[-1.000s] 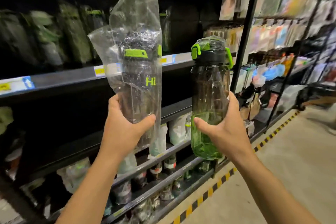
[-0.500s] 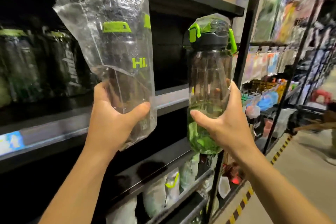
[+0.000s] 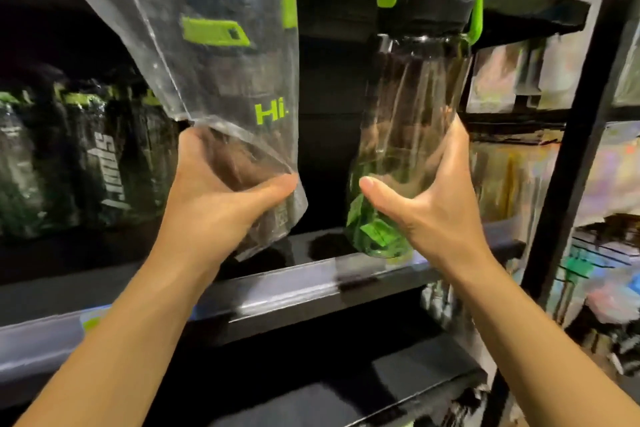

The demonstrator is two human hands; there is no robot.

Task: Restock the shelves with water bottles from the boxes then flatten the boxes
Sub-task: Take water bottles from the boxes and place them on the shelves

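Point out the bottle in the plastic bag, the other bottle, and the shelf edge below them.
bagged bottle (image 3: 242,87): head view, dark body above the green Hi. print.
other bottle (image 3: 415,104): head view, clear middle of its body.
shelf (image 3: 311,282): head view, front lip below the bottles.

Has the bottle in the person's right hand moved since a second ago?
Yes, upward: the right-hand bottle had its base well below the shelf edge; now the base is just above it.
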